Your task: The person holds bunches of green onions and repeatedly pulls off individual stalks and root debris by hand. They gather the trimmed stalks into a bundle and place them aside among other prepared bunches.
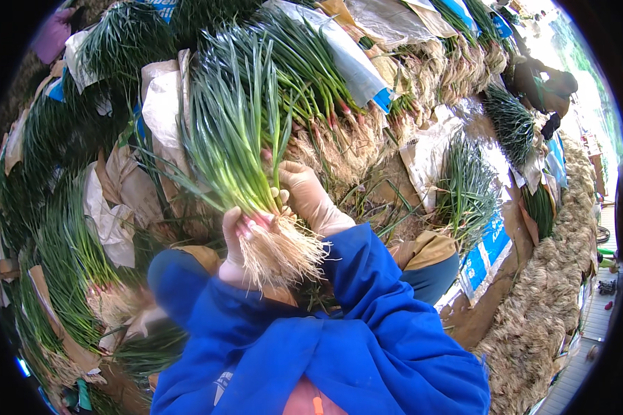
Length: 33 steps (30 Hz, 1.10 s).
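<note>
In front of my chest is a bunch of green onions, its leaves pointing up and away and its pale roots hanging toward me. My left hand, in a pale thin glove, grips the bunch low down, near the reddish-white bases, with the palm partly hidden by roots. At the bunch's right side, my right hand, also pale-gloved, has its fingers closed around a stalk. Just beyond it lies a row of more green onions with roots facing me.
Bundles in paper and plastic wrapping crowd the left and far side. Loose green onions lie on a printed sack to my right. A long bank of packed dry roots runs along the right. Another person is at the upper right.
</note>
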### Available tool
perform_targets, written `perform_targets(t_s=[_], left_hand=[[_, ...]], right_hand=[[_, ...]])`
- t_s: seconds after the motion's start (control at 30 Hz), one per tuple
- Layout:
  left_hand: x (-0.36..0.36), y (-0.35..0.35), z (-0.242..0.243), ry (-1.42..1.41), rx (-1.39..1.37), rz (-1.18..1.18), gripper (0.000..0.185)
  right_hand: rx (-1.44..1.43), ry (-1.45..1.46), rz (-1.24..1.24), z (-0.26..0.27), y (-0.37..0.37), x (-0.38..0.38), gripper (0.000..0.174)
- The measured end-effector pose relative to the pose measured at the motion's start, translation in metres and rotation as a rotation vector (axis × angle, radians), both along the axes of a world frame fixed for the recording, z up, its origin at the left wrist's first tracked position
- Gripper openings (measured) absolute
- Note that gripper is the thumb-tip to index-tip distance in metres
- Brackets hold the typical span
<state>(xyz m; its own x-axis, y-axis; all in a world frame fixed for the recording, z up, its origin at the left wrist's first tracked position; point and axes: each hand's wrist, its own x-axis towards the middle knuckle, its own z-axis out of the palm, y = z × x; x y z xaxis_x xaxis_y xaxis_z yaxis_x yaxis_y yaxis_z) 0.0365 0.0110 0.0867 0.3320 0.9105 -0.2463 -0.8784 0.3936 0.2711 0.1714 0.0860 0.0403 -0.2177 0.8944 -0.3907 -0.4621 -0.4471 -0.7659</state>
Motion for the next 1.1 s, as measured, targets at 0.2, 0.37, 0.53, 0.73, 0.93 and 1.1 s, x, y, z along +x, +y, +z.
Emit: perform_targets(t_s=[0.2, 0.37, 0.53, 0.73, 0.93, 1.1], left_hand=[[-0.016, 0.008, -0.002, -0.279, 0.200, -0.037, 0.064], [-0.042, 0.036, -0.012, -0.691, 0.475, -0.301, 0.052], [-0.044, 0.023, -0.014, -0.430, 0.339, -0.220, 0.061], [-0.057, 0.026, 0.009, -0.766, 0.332, -0.085, 0.042], [-0.080, 0.023, 0.035, -0.815, 0.451, 0.068, 0.034], [-0.076, 0.016, 0.043, -0.825, 0.518, 0.127, 0.032]], right_hand=[[0.358, -1.406, 0.763, 0.008, -0.013, 0.033, 0.030], [0.362, -1.417, 0.022, 0.021, 0.048, 0.079, 0.021], [0.402, -1.571, -0.057, 0.003, 0.082, 0.079, 0.022], [0.321, -0.745, -0.230, 0.057, 0.036, 0.144, 0.018], [0.457, -1.227, -0.859, 0.113, -0.063, 0.292, 0.026], [-0.304, -1.673, -0.793, 0.105, -0.191, 0.402, 0.034]])
